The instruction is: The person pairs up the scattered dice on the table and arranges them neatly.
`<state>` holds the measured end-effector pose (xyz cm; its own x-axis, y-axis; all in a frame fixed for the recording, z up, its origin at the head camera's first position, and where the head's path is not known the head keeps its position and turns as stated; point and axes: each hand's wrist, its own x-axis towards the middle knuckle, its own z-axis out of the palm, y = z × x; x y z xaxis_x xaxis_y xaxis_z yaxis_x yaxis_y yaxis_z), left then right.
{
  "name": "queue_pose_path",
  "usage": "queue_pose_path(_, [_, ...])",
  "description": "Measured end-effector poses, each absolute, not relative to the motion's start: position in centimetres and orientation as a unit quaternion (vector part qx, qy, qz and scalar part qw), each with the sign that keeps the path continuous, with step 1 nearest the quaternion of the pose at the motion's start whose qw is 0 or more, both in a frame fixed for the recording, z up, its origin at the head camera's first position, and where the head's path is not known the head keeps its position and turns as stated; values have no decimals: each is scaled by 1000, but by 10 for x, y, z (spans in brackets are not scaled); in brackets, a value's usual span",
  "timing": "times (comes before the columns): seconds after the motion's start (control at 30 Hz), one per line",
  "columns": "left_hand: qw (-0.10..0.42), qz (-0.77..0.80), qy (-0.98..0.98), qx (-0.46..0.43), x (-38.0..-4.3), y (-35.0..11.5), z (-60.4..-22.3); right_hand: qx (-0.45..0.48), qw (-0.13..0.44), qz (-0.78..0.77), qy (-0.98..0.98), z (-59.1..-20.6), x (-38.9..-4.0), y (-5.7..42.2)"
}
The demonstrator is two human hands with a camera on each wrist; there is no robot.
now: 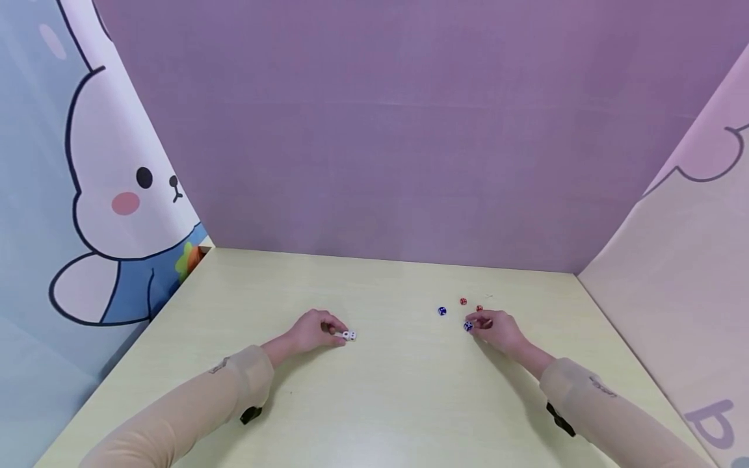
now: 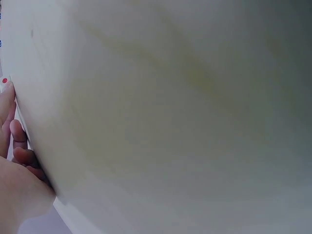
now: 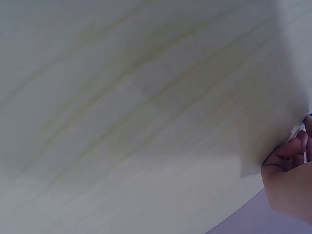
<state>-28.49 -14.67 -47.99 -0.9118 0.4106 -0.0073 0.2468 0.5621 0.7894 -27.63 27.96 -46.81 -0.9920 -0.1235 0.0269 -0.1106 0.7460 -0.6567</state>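
Here's your left hand (image 1: 316, 331), thumb and fingers drawn in narrow, pinching a white die (image 1: 346, 335), with a second white die (image 1: 353, 336) right up against it on the pale tabletop (image 1: 398, 396). Over on your right hand (image 1: 496, 328), fingertips close on a blue die (image 1: 468, 326)! Another blue die (image 1: 442, 311) sits near, and two red dice (image 1: 463, 301) lie just beyond your fingers. Lettering check: both beige sleeves (image 1: 175, 406) carry dark script, too small to read, while the right-hand panel (image 1: 690, 279) shows a purple "b" (image 1: 710, 424).
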Motion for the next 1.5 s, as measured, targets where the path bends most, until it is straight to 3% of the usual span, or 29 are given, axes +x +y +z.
queue_pose_path(1.5, [89,425,876,210,-277,-152,-479,-68,8,-341,938,-461,-232,239])
